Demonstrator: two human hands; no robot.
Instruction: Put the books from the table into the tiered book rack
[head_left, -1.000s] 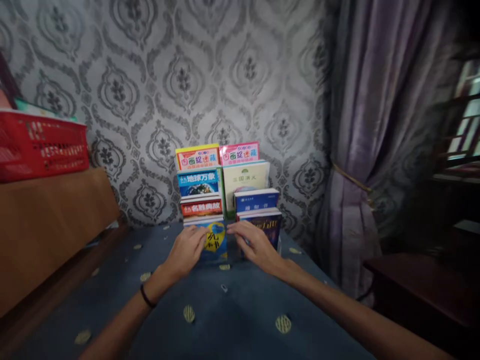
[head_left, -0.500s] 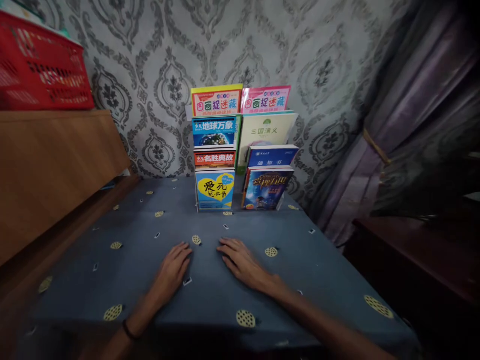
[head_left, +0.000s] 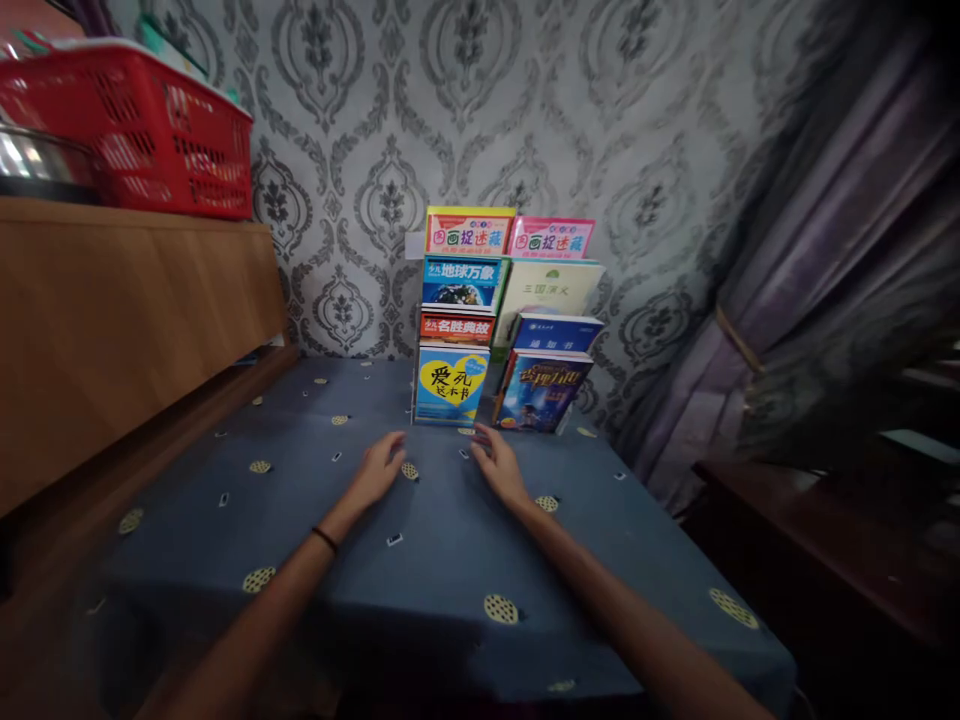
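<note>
Both hands are empty above the dark blue patterned tablecloth. My left hand (head_left: 381, 468) has its fingers apart and points toward the rack of books. My right hand (head_left: 498, 464) is also open, its fingertips just in front of the rack. Two columns of books stand there in tiers. At the bottom left is a blue book with a yellow heart (head_left: 451, 385); at the bottom right, a dark blue illustrated book (head_left: 543, 392). Above them are a red-covered book (head_left: 457, 328), an earth-picture book (head_left: 462, 283), a blue booklet (head_left: 556, 334) and a pale green book (head_left: 549, 290).
At the top stand a yellow-edged book (head_left: 471, 232) and a pink book (head_left: 552, 238). On the left, a wooden cabinet (head_left: 142, 310) carries a red plastic basket (head_left: 176, 145) and a metal pot. A purple curtain (head_left: 750, 250) and a dark red surface (head_left: 810, 540) are at right.
Both hands have moved forward over the cloth, nearer the books. The camera view has shifted, so more of the red basket shows at left.
</note>
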